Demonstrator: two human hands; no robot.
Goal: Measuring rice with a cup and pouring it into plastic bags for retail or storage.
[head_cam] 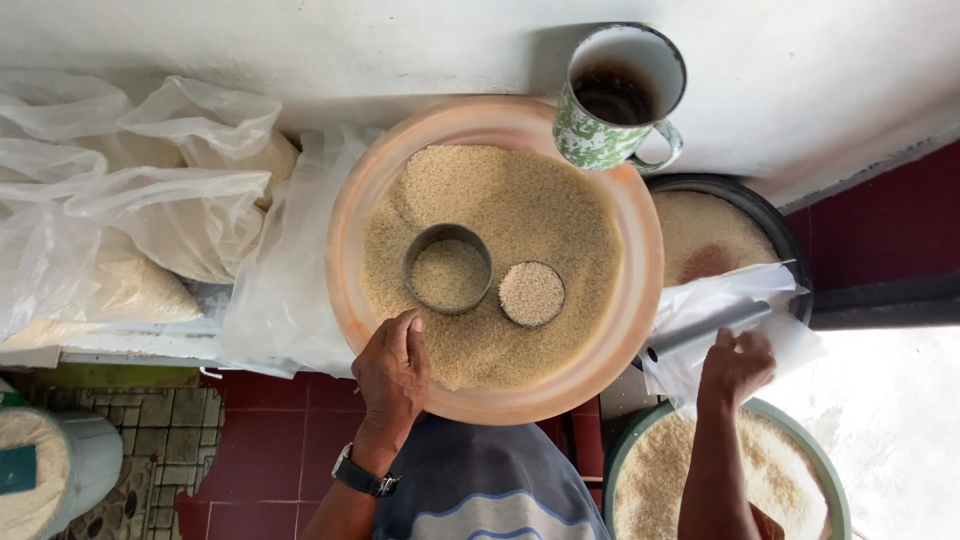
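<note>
A wide orange basin heaped with raw rice sits in front of me. Two round metal measuring cans stand in the rice: a larger one partly filled, and a smaller one full to the brim. My left hand rests on the basin's near rim, fingers curled over the edge and touching the rice; a watch is on that wrist. My right hand is off to the right of the basin, fingers pinched on a thin clear plastic bag.
A green-patterned enamel mug with dark liquid stands on the white ledge behind the basin. Plastic bags of rice lie at left. A black tub of rice, a green-rimmed basin of rice and a grey bucket stand around.
</note>
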